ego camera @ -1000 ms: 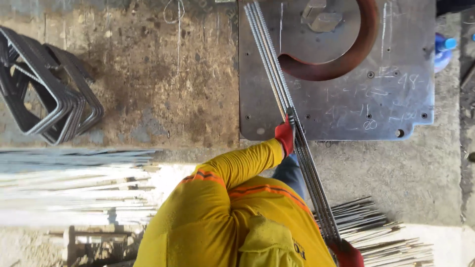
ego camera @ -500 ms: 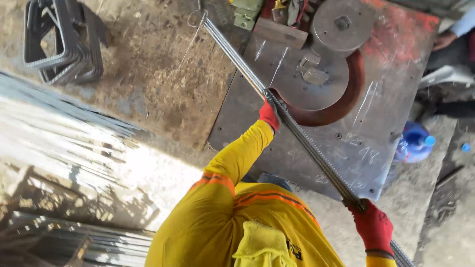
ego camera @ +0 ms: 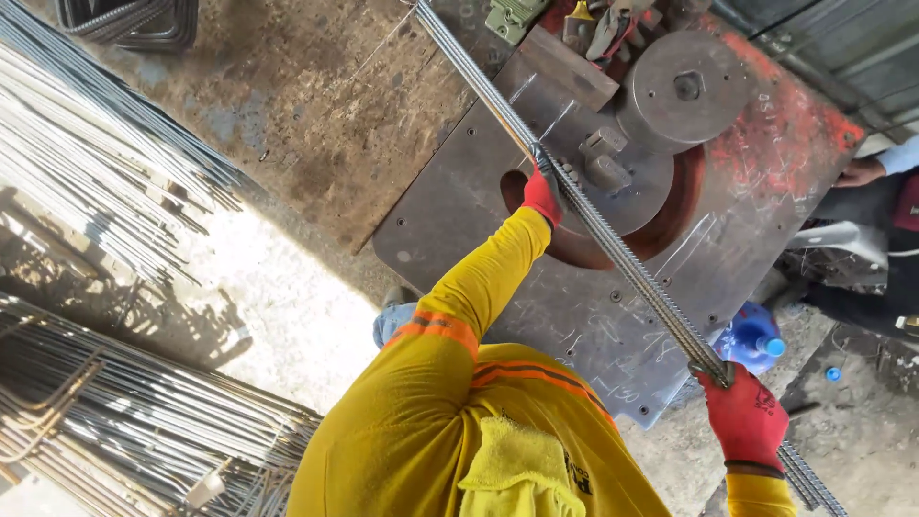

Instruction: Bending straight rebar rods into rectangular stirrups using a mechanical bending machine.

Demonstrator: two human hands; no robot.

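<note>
A bundle of long ribbed steel rods (ego camera: 622,258) runs diagonally from the top centre to the bottom right, across a grey steel bending plate (ego camera: 459,220). My left hand (ego camera: 544,196), in a red glove with a yellow sleeve, grips the rods beside the plate's reddish curved slot (ego camera: 613,254). My right hand (ego camera: 747,416), also red-gloved, grips the same bundle lower down, past the plate's edge. A round metal disc (ego camera: 684,86) and small pins (ego camera: 603,158) stand just right of the rods.
Straight rods (ego camera: 105,153) are piled at the left, more bundles (ego camera: 144,421) at the lower left. Bent stirrups (ego camera: 124,24) lie at the top left. A blue bottle (ego camera: 751,335) sits by the plate's corner. Another person's hand (ego camera: 857,172) rests at the right edge.
The view has swung so the plate and rods lie more diagonally. Both my hands keep their hold, and the rod bundle now sits against the pins by the disc.
</note>
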